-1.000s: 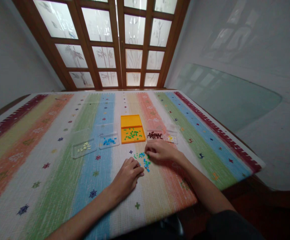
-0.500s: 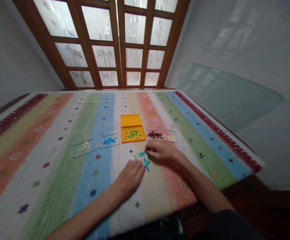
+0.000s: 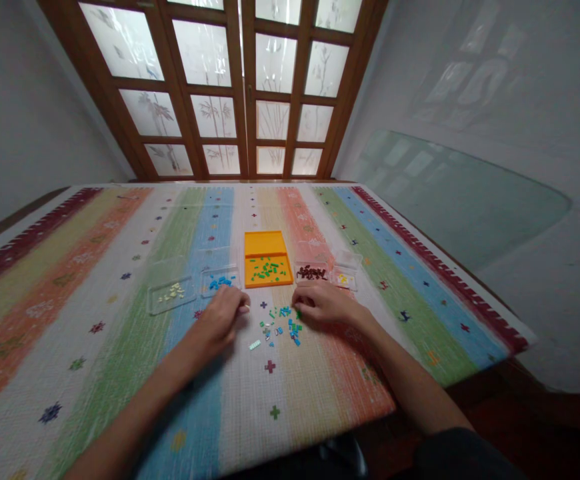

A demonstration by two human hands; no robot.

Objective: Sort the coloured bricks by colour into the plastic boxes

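My left hand point(image 3: 221, 316) is raised just in front of the box of blue pieces, its thumb and fingertips pinched on what looks like a small pale piece point(image 3: 247, 307). Curled fingers of my right hand point(image 3: 324, 302) rest at the right edge of a loose pile of small blue and green toy bricks point(image 3: 294, 328); whatever is in them, if anything, is hidden. A few grey and clear bits lie between the hands, along with a pale green studded brick point(image 3: 255, 345).
Behind the hands stands an open orange case point(image 3: 266, 254) with green bricks. Left of it are clear boxes of cream bricks point(image 3: 174, 293) and blue bricks point(image 3: 223, 281). On its right, clear boxes hold dark brown bricks point(image 3: 312, 273) and yellow-white bricks point(image 3: 343, 280). A striped cloth point(image 3: 170, 393) covers the table.
My left hand has moved left and away from me, off the loose bricks, uncovering several bits and the pale green brick. The right hand has stayed nearly in place.
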